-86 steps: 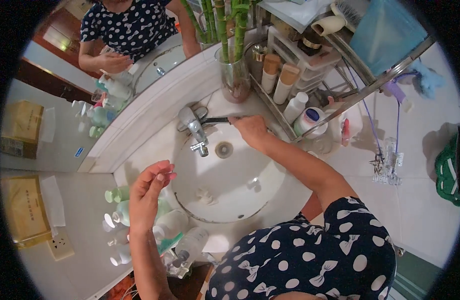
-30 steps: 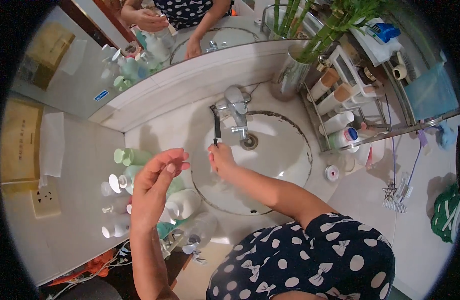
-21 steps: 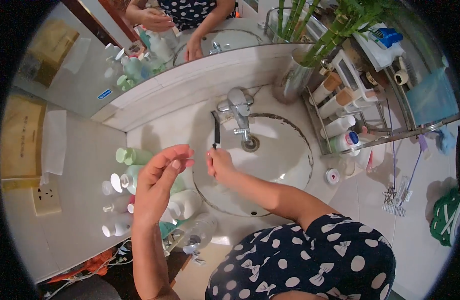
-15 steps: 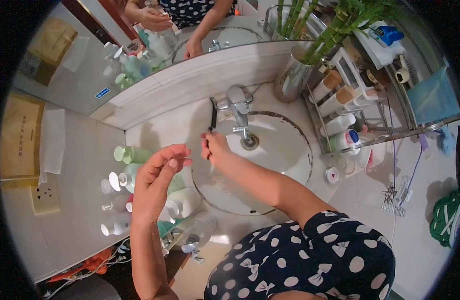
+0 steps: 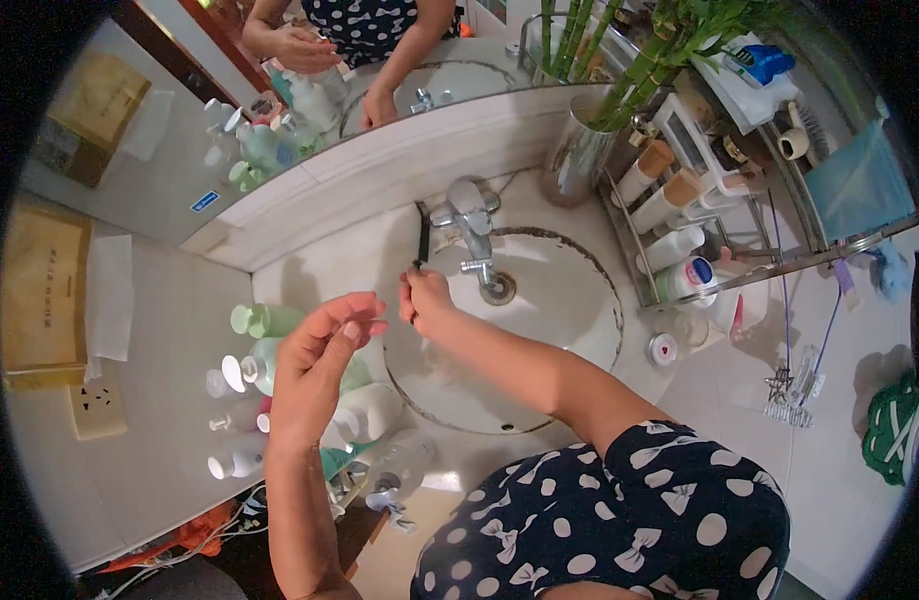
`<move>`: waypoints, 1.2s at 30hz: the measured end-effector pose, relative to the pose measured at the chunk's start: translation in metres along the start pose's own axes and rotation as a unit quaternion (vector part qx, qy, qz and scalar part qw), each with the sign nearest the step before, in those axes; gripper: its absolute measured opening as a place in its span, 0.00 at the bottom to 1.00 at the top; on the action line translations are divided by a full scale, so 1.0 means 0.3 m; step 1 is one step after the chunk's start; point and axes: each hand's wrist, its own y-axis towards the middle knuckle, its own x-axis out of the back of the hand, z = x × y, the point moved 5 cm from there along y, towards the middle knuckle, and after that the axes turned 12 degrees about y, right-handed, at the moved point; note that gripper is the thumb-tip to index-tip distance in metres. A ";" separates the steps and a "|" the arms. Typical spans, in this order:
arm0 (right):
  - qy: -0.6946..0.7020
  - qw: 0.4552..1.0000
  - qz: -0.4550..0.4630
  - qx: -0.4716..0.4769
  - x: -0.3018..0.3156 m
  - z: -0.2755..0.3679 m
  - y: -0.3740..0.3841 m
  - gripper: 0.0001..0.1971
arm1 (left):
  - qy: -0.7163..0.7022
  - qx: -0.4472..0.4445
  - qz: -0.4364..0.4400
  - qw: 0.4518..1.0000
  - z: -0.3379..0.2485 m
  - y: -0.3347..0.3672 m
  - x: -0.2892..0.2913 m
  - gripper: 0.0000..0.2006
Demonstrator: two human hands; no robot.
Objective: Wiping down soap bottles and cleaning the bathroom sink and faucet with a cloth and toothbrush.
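My right hand (image 5: 424, 298) reaches over the left side of the white oval sink (image 5: 539, 385), its fingers closed around a slim black stick-shaped tool (image 5: 423, 240). The tool points away from me, its far end on the counter just left of the chrome faucet (image 5: 469, 208). I cannot tell what kind of tool it is. My left hand (image 5: 324, 355) is raised above the counter left of the sink, fingers bent together and thumb laid against them. Whatever it may pinch is too small to make out. Dark grime lines the sink's rim.
Several pump bottles and tubes (image 5: 264, 320) crowd the counter's left end. A clear bottle (image 5: 404, 458) stands near the front edge. Bamboo stalks rise from a metallic vase (image 5: 577, 150) behind the sink. At right, a metal rack (image 5: 714, 282) holds toiletries, with a round jar (image 5: 662, 350) below it.
The view has shifted slightly. Both hands keep nearly the same places, and the right one still grips the black tool beside the faucet.
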 end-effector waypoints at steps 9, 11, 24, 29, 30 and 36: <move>-0.039 0.999 0.005 0.001 0.024 0.024 -0.010 0.11 | -0.021 -0.002 0.010 1.000 0.010 0.005 -0.004 0.15; -0.032 0.999 0.007 0.012 0.013 0.034 -0.021 0.10 | -0.019 -0.003 0.008 1.000 0.009 0.006 -0.006 0.15; -0.048 0.998 0.017 0.043 0.033 0.030 -0.059 0.10 | -0.020 0.002 0.024 1.000 -0.002 0.004 -0.028 0.15; -0.070 0.994 -0.012 0.088 0.077 0.086 -0.049 0.09 | -0.028 -0.004 0.021 0.999 0.000 0.006 -0.027 0.15; -0.064 0.993 -0.012 0.096 0.096 0.096 -0.046 0.09 | -0.027 -0.004 0.024 0.999 -0.001 0.006 -0.030 0.15; -0.159 0.985 0.018 0.069 0.213 0.029 0.005 0.08 | -0.016 0.002 0.022 1.000 -0.015 0.014 -0.037 0.15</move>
